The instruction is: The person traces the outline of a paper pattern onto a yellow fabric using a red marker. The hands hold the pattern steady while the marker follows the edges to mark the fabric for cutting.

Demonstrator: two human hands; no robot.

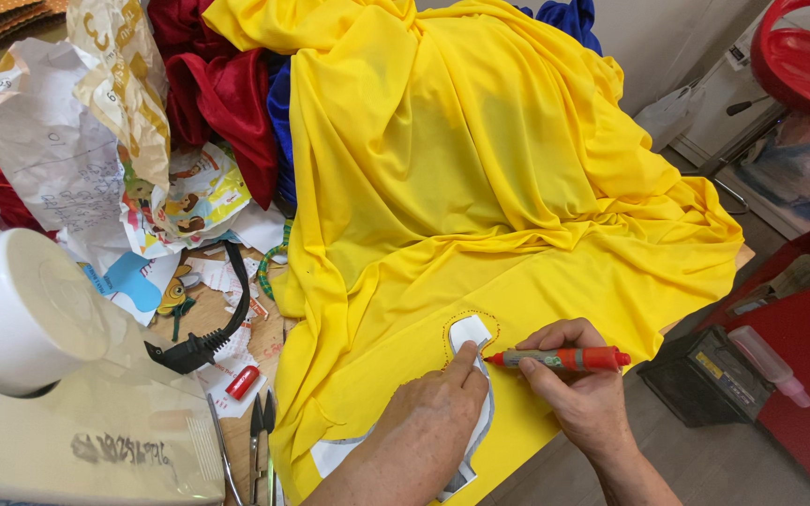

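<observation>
Yellow fabric (480,187), draped in folds over the bench (236,323), spread flat at the near edge. On that flat part, white paper pattern (469,333), ringed by a dotted red line at its rounded top. Left hand (433,412) pressed flat on the pattern, fingers extended, clasping nothing. Right hand (578,384) just right of the pattern, pinching a red marker (560,358), tip pointing left and touching the cloth at the pattern's edge. Left of the yellow fabric: black plug and cable (203,342), small red cap (242,382), scissors (262,440), scraps of printed paper (185,201). Farther left, white sewing machine (39,375), partly out of view. Behind the yellow fabric, red cloth (217,94) and blue cloth (569,19) in a heap. Right of it, beyond the bench edge, red chair (803,56) and a small pink-capped bottle (769,364).
</observation>
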